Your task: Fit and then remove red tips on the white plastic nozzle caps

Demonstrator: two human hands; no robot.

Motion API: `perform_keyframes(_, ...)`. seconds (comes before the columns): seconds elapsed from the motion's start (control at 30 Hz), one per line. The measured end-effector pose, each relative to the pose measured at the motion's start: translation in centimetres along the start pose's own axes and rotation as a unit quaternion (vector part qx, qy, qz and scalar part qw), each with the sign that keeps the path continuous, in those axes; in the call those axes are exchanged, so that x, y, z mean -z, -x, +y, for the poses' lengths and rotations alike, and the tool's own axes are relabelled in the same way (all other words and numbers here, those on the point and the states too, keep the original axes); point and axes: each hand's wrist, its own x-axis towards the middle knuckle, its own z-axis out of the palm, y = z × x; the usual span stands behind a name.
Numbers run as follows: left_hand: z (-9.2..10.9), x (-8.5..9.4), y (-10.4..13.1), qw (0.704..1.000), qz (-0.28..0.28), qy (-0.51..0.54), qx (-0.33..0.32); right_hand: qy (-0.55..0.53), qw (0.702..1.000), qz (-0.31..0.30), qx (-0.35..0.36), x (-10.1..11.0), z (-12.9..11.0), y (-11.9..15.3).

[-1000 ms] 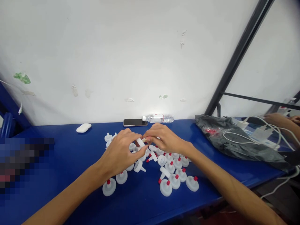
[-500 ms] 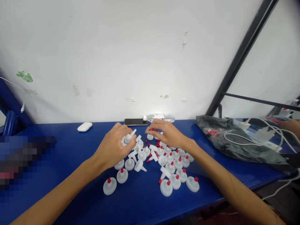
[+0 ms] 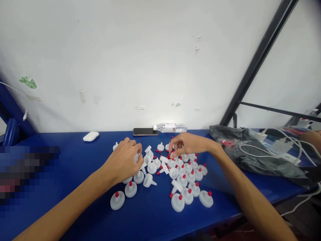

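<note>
My left hand (image 3: 125, 160) is closed round a white nozzle cap (image 3: 136, 157), mostly hidden by the fingers, over the left part of the pile. My right hand (image 3: 184, 144) reaches down with bent fingers among small red tips (image 3: 173, 154); its fingertips are pressed together, and what they hold is too small to tell. Several white caps with red tips, such as one cap (image 3: 178, 202), stand on the right. On the left are two more red-tipped caps (image 3: 117, 201). Untipped white caps (image 3: 148, 180) lie between my hands.
A phone (image 3: 145, 132) and a plastic bottle (image 3: 170, 127) lie by the wall. A white case (image 3: 91, 136) is at the back left of the blue table (image 3: 95, 214). Black plastic (image 3: 240, 157) with white cables is at the right, near another person's hand (image 3: 311, 138).
My right hand has moved down and right to the red tips. My left hand has shifted slightly and turned, its cap now mostly hidden. A white cap now shows upright behind the pile.
</note>
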Motion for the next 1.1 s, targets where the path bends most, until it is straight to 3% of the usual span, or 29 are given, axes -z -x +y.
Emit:
perform_keyframes(0.07, 0.1, 0.0, 0.0, 1.0, -0.001, 0.008, 0.0, -0.022, 0.999, -0.05, -0.003, -0.1, 0.3, 0.1)
perform_keyframes(0.13, 0.2, 0.1, 0.0, 1.0, 0.008, 0.018, -0.001, -0.024, 0.999, -0.042, 0.009, -0.2, 0.3, 0.0)
perform_keyframes(0.3, 1.2, 0.6, 0.1, 0.995, 0.048, 0.088, -0.012, -0.011, 0.988, 0.134, 0.075, -0.3, -0.9, -0.2)
perform_keyframes(0.4, 1.8, 0.6, 0.3, 0.986, 0.061, 0.157, -0.021, -0.067, 0.972, 0.194, 0.111, -0.9, -2.3, -0.4)
perform_keyframes(0.57, 1.9, 0.0, 0.5, 0.974, 0.088, 0.206, -0.029, -0.102, 0.963, 0.204, 0.14, -2.7, -3.7, -1.0)
perform_keyframes(0.7, 1.3, -0.1, 0.2, 0.983, 0.118, 0.128, -0.06, 0.015, 0.965, 0.227, 0.129, -4.0, -3.9, -1.5)
perform_keyframes(0.87, 1.3, 0.1, 0.2, 0.985, 0.131, 0.058, -0.095, 0.13, 0.961, 0.211, 0.126, -4.9, -3.7, -1.9)
perform_keyframes(0.97, 2.0, 0.5, 0.2, 0.985, 0.109, 0.105, -0.083, 0.129, 0.96, 0.196, 0.151, -4.9, -3.4, -2.0)
perform_keyframes(1.1, 2.7, 1.6, -0.2, 0.964, 0.05, 0.261, -0.003, 0.052, 0.961, 0.183, 0.203, -4.1, -3.2, -1.9)
